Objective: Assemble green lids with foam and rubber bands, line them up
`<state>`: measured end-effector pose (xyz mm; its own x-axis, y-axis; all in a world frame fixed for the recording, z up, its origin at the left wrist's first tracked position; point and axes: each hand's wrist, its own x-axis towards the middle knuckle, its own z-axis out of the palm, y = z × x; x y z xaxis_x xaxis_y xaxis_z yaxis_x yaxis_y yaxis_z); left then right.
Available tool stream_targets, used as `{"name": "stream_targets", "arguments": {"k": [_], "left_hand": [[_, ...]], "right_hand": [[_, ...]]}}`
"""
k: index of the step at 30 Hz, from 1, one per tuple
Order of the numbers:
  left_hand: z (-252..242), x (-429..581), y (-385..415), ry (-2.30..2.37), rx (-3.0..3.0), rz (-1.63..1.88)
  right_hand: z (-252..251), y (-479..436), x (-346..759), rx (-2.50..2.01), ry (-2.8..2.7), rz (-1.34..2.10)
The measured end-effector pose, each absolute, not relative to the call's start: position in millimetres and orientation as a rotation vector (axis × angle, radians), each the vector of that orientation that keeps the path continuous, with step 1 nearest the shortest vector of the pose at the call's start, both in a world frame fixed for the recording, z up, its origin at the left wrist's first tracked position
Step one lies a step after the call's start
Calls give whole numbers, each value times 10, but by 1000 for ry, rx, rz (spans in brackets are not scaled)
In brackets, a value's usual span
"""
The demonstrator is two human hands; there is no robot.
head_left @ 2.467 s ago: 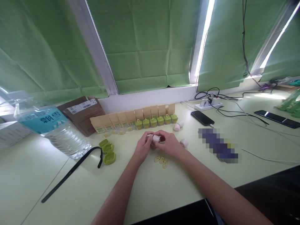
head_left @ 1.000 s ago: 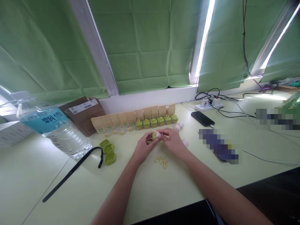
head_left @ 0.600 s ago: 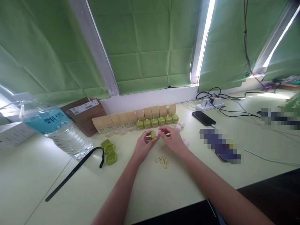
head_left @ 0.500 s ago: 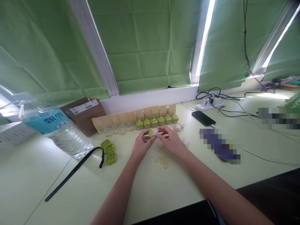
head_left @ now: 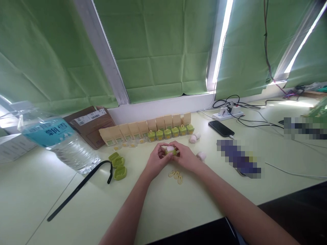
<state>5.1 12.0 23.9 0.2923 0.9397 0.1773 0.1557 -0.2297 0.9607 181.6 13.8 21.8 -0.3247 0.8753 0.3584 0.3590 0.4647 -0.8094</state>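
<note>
Both hands meet over the table around a small green cover [head_left: 170, 153] with a pale pinkish rounded piece [head_left: 170, 148] showing at its top. My left hand [head_left: 155, 161] has its fingers curled round the left side, thumb at the front. On the other side my right hand [head_left: 187, 157] grips it, with part of the cover hidden by the fingers. Several yellow loops [head_left: 176, 175] lie just below the hands. To the left sit a few hollow green covers [head_left: 120, 173]. Pale pinkish rounded pieces [head_left: 193, 139] rest to the right, with another one [head_left: 201, 156] by my right wrist.
Behind the hands stands a row of small packages with brown cards [head_left: 134, 130], several holding green items [head_left: 167, 133]. A large water bottle [head_left: 76, 153], a cardboard box [head_left: 93, 131] and a black strap [head_left: 81, 185] are left. A phone [head_left: 221, 128] and power strip [head_left: 227, 115] lie right.
The pale piece, earlier at the right side of the green cover in my right fingers, now sits in the cover's top. Both hands have drawn together slightly lower.
</note>
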Motion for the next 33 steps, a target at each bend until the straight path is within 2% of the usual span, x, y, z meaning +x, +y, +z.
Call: {"name": "stream_targets", "arguments": {"k": [7, 33], "left_hand": [[252, 63, 121, 1000, 1643, 1055], [204, 61, 128, 956, 1531, 1040]], "right_hand": [[208, 148, 1853, -1111, -1922, 649], [307, 64, 1769, -1059, -1716, 923]]}}
